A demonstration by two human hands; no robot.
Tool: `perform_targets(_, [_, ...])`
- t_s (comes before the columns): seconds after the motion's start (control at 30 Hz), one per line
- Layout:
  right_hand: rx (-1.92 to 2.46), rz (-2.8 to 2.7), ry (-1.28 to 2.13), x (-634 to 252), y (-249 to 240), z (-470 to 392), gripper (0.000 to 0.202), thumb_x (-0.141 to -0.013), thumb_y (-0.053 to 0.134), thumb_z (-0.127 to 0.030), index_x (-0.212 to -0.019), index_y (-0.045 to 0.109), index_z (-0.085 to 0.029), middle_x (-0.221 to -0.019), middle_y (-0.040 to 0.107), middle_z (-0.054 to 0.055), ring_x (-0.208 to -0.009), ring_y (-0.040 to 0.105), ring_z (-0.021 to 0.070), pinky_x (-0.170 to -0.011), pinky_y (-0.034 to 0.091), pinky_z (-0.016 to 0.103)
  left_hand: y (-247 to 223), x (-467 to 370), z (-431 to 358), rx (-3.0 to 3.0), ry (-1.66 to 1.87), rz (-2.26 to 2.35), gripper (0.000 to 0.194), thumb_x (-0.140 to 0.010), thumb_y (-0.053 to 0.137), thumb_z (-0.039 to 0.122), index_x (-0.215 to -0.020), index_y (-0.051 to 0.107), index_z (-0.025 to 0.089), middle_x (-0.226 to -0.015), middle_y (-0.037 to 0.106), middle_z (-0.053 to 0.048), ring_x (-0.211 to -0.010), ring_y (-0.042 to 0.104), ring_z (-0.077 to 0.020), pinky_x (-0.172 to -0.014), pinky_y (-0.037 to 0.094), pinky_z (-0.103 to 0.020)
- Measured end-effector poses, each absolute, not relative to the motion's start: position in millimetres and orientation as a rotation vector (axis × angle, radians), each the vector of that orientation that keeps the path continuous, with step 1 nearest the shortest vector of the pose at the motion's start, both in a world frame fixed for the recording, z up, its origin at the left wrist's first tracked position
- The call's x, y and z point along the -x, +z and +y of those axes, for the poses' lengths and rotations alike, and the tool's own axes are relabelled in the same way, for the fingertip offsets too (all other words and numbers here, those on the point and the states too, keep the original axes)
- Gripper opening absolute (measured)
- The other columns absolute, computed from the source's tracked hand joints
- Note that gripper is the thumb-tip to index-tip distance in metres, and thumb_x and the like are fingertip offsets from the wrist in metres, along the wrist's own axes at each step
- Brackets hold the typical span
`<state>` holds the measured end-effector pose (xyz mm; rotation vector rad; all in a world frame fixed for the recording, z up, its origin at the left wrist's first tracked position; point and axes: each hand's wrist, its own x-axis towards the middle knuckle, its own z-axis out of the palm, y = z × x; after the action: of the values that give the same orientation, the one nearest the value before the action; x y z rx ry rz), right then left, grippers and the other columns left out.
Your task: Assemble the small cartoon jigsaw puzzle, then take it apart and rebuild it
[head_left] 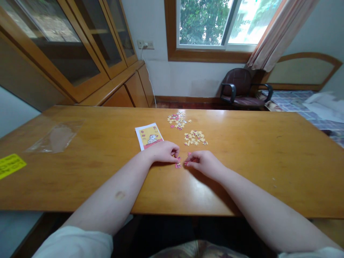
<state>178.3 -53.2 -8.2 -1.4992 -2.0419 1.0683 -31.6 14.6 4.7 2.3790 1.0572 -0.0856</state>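
Observation:
My left hand (167,152) rests on the table with its fingers curled down on a few pink jigsaw pieces (177,165) that lie close together. To its right, my right hand (203,163) pinches a pink puzzle piece (185,163) just above or on the tabletop, a small gap away from those pieces. More pink shows partly hidden by my right fingers. A picture card (148,134) with a white cartoon animal on yellow lies behind my left wrist. Beyond my hands are a heap of yellow pieces (195,137) and a mixed heap of pieces (177,120) farther back.
The wooden table (255,154) spans the view. A clear plastic bag (57,137) and a yellow label (12,166) lie on its left side. Past the table stand a glass-door cabinet (107,80), an armchair (242,87) and a bed (290,102).

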Motion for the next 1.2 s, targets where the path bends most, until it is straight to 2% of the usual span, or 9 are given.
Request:
perform_targets(0.17, [1.511, -2.118, 1.008, -164.9, -15.5, -54.7, 0.008, -0.078, 0.070, -0.024, -0.084, 0.074, -0.022, -0.078, 0.073, 0.000, -0.069, 0.062, 0.0128, -0.065, 0.044, 0.023, 1.2, 32.1, 16.1, -2.390, -0.079, 1.036, 0.023, -0.071, 0.064, 0.044, -0.071, 0.059, 0.021, -0.065, 0.057, 0.004, -0.058, 0.049, -0.0115, -0.051, 0.030, -0.023])
perform_targets(0.43, [1.529, -2.213, 0.859, -160.9, -17.5, -58.3, 0.013, -0.083, 0.066, -0.035, -0.086, 0.074, -0.025, -0.079, 0.072, 0.001, -0.072, 0.064, 0.0143, -0.068, 0.045, 0.025, 1.9, 31.6, 16.0, -2.397, -0.083, 1.033, 0.022, -0.071, 0.064, 0.043, -0.071, 0.060, 0.021, -0.066, 0.058, 0.004, -0.059, 0.050, -0.0117, -0.051, 0.029, -0.024])
perform_targets(0.63, [1.498, -2.304, 0.689, -162.0, -20.8, -60.4, 0.016, -0.086, 0.063, -0.036, -0.089, 0.073, -0.024, -0.086, 0.070, 0.004, -0.095, 0.064, 0.0190, -0.079, 0.046, 0.027, 1.7, 31.9, 16.4, -2.399, -0.081, 1.030, 0.022, -0.071, 0.064, 0.044, -0.071, 0.060, 0.022, -0.065, 0.058, 0.005, -0.058, 0.050, -0.0114, -0.051, 0.030, -0.023])
perform_targets(0.83, [1.450, -2.375, 0.584, -164.0, -15.7, -62.4, 0.022, -0.089, 0.057, -0.038, -0.093, 0.073, -0.023, -0.087, 0.067, 0.004, -0.078, 0.062, 0.0150, -0.072, 0.045, 0.025, 2.7, 31.6, 16.0, -2.392, -0.093, 1.032, 0.022, -0.071, 0.064, 0.043, -0.071, 0.059, 0.022, -0.066, 0.057, 0.005, -0.059, 0.050, -0.0114, -0.051, 0.030, -0.023])
perform_targets(1.03, [1.308, -2.500, 0.569, -167.0, -15.2, -62.6, 0.020, -0.088, 0.057, -0.030, -0.092, 0.075, -0.023, -0.089, 0.067, 0.004, -0.079, 0.062, 0.0146, -0.075, 0.045, 0.025, 4.1, 31.0, 14.6, -2.377, -0.082, 1.043, 0.021, -0.071, 0.064, 0.042, -0.071, 0.059, 0.021, -0.066, 0.058, 0.004, -0.059, 0.050, -0.0120, -0.052, 0.030, -0.024])
perform_targets(1.2, [1.255, -2.549, 0.550, -167.0, -15.9, -62.4, 0.022, -0.089, 0.055, -0.029, -0.093, 0.076, -0.022, -0.088, 0.067, 0.005, -0.080, 0.062, 0.0152, -0.076, 0.044, 0.026, 3.5, 30.9, 14.8, -2.369, -0.081, 1.043, 0.020, -0.071, 0.064, 0.040, -0.071, 0.059, 0.021, -0.067, 0.058, 0.004, -0.059, 0.050, -0.0119, -0.052, 0.030, -0.024])
